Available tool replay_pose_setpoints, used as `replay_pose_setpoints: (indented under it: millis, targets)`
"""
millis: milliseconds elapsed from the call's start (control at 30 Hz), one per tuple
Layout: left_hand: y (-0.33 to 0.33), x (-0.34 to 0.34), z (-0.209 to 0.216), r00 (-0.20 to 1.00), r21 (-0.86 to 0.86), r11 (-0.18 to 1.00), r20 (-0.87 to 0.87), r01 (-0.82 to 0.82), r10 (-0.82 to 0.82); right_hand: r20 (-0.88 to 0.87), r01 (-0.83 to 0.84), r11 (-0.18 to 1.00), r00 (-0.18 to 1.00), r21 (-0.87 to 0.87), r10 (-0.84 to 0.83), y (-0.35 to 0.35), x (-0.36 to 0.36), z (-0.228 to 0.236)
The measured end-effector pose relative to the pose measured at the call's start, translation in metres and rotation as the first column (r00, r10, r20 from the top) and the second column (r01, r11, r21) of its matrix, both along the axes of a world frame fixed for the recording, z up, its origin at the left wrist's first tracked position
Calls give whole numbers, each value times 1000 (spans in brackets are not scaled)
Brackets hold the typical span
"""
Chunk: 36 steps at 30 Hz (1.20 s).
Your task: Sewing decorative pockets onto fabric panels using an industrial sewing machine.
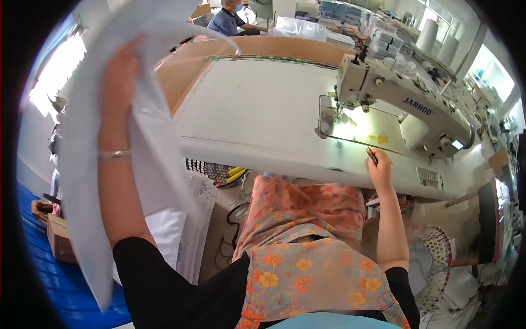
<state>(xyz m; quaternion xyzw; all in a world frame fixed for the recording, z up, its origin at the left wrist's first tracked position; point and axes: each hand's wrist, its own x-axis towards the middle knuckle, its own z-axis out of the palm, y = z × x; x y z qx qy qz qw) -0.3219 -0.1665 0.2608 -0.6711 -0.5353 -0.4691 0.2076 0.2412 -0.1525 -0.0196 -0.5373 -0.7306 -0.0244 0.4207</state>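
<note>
High at the left, my left hand [121, 71] is closed on a large white sheet of soft material [156, 148], its fingers blurred by motion. The sheet drapes around my forearm and hangs down, with a narrow strip trailing off its upper edge. At the table's front edge, my right hand [380, 167] is closed around a small dark slim tool [373, 157], whose exact kind I cannot make out. Just beyond that hand stands a white industrial sewing machine [386, 90]. Its lamp lights the needle area, where no material lies under the presser foot.
The white worktable [246, 104] extends leftward from the machine. Below it at the left is a stack of white pieces [194, 225], beside a blue surface [71, 285]. Across the table sits another person [226, 22], near piled bundles [337, 11]. A dotted, padded chair [438, 257] is at the right.
</note>
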Motion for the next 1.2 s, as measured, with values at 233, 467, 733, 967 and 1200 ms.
replay_pose_setpoints:
  millis: [233,467,733,967,1200]
  targets:
    - [34,151,-162,842,-712,490,531,504,-93,-194,-242,965,956,-105,219,-9,-56,25]
    - [20,188,-237,815,-635,512,462,579,-349,112,-476,850,854,-226,508,-6,-136,41]
    - [79,-32,-218,888,-249,864,-272,-438,371,368,-508,779,690,-368,624,-17,-158,44]
    - [119,114,-204,802,-391,901,-468,188,-371,311,-464,867,809,-183,499,-1,-153,11]
    - [124,261,-230,520,-645,660,-439,386,-733,23,-554,814,824,-176,566,-27,-109,28]
